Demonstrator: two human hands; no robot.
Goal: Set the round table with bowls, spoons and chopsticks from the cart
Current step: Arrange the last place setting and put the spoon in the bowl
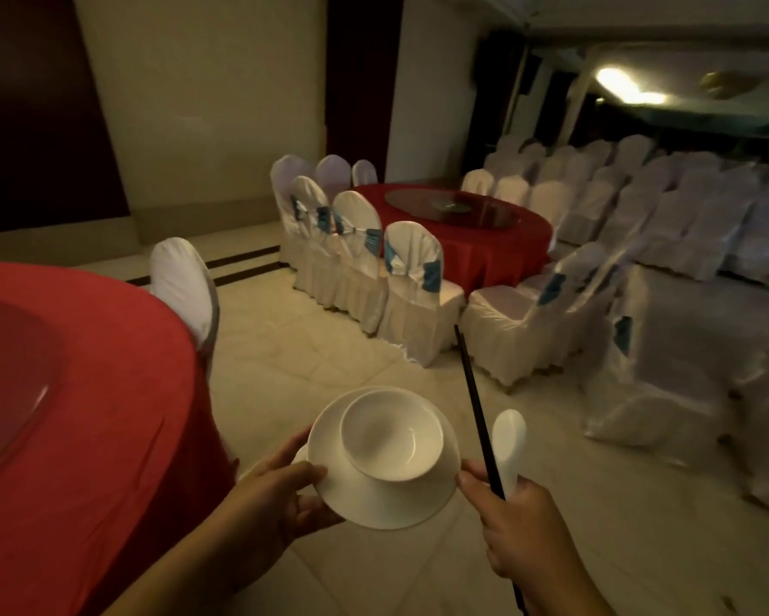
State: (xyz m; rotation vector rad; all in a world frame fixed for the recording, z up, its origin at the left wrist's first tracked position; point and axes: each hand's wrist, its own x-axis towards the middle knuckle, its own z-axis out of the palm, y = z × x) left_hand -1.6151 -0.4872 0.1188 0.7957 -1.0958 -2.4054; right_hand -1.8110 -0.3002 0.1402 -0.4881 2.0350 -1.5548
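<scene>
Head camera view, looking down at two hands carrying tableware across a dim banquet room.

The left hand (276, 495) holds a white plate (374, 504) by its left rim, thumb on top and fingers curled beneath. A white bowl (391, 433) sits on the plate, tipped slightly to the right. Stacking them likely lets one hand carry both, leaving the other hand for the utensils.

The right hand (520, 522) has its grip closed around black chopsticks (474, 393) and a white spoon (509, 437) together. The chopsticks point up and away, and their lower end runs out past the wrist; the spoon's scoop stands just right of them. Bundling them this way seems meant to bring one full place setting in a single trip.

At near left is the round surface (85, 415), draped in red cloth, with a glass turntable (5, 375) at its centre. The tableware is in the air just right of its edge, not yet set down.

A white-covered chair (182, 291) stands at its far edge. Beyond, on a pale tiled floor (285, 349), a second red table (462, 229) is ringed by white chairs with blue sashes. More covered chairs (667, 215) fill the far right. No cart is visible.
</scene>
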